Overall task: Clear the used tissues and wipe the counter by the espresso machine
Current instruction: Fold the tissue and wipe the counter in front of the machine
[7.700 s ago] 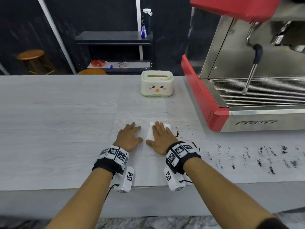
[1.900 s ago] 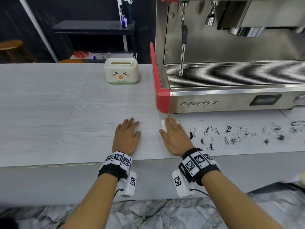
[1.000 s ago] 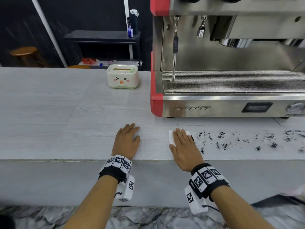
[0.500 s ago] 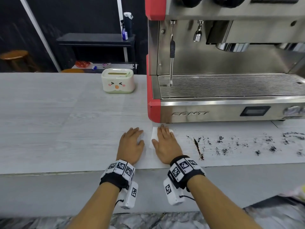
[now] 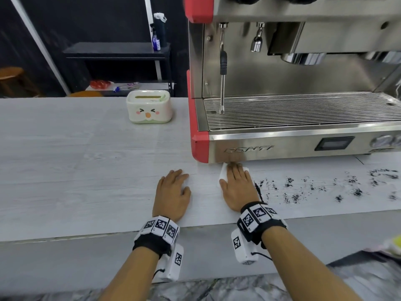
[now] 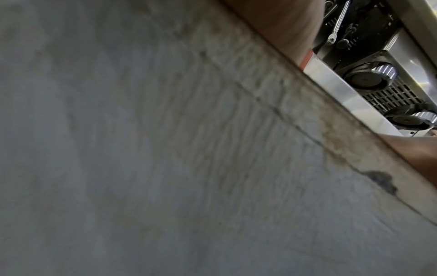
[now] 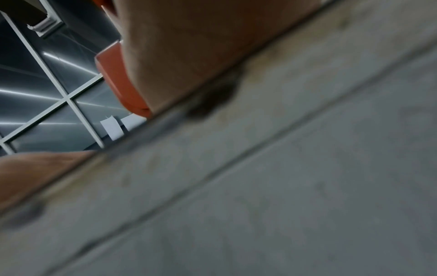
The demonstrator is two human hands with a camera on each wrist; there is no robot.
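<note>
My right hand (image 5: 235, 172) lies flat with straight fingers on a folded white tissue (image 5: 223, 173), pressing it to the pale counter (image 5: 86, 181) just below the front of the espresso machine (image 5: 293, 127). Only the tissue's edges show round the fingers. My left hand (image 5: 175, 177) rests flat and empty on the counter to the left. Dark coffee grounds (image 5: 325, 187) are scattered over the counter to the right of the right hand. Both wrist views show mostly the counter's front face, blurred.
A cream tissue box with a cartoon face (image 5: 149, 106) stands at the back of the counter, left of the machine's red side panel (image 5: 198, 137). The steam wand (image 5: 222, 68) hangs over the drip grate (image 5: 303, 111). Dark shelves (image 5: 117, 53) stand behind.
My right hand has slid the tissue forward and to the right, up to the machine's base, after sweeping it back and forth through the grounds. The left hand has stayed flat.
</note>
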